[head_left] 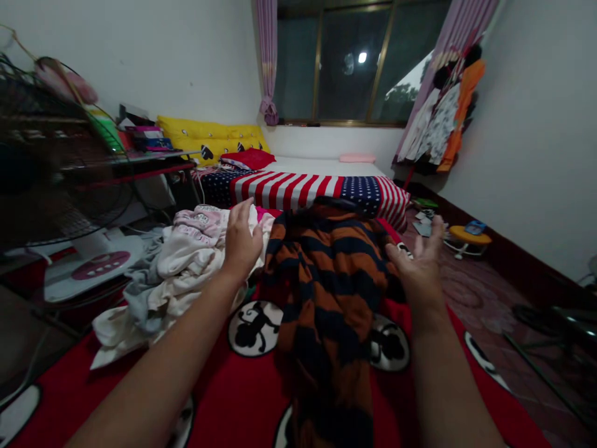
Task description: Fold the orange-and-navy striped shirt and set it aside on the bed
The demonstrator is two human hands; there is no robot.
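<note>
My left hand (241,242) hangs open at about 11 o'clock, its fingers (246,214) loosely spread and gripping nothing, right at the edge of a heap of pale crumpled clothes (186,274). I can't tell whether they touch it. My right hand (420,264) is open too, at about 1 o'clock, palm turned up, its fingers (433,239) empty, just beside an orange-and-navy striped garment (326,292). That garment lies spread lengthwise from 12 o'clock down to 6, between my hands, on a red monkey-print blanket (489,379), and the heap sits at 10.

Beyond them, a flag-patterned bedcover (289,190) crosses the bed at 12, with a yellow pillow (209,137) and a red cushion (249,158) behind it at 11. A large electric fan (60,168) stands in the way at 10, in front of a shelf (140,155) of stacked items. At 2, clothes (443,118) hang by the window (340,62), above a small yellow stool (471,235) on the tiled floor (485,292).
</note>
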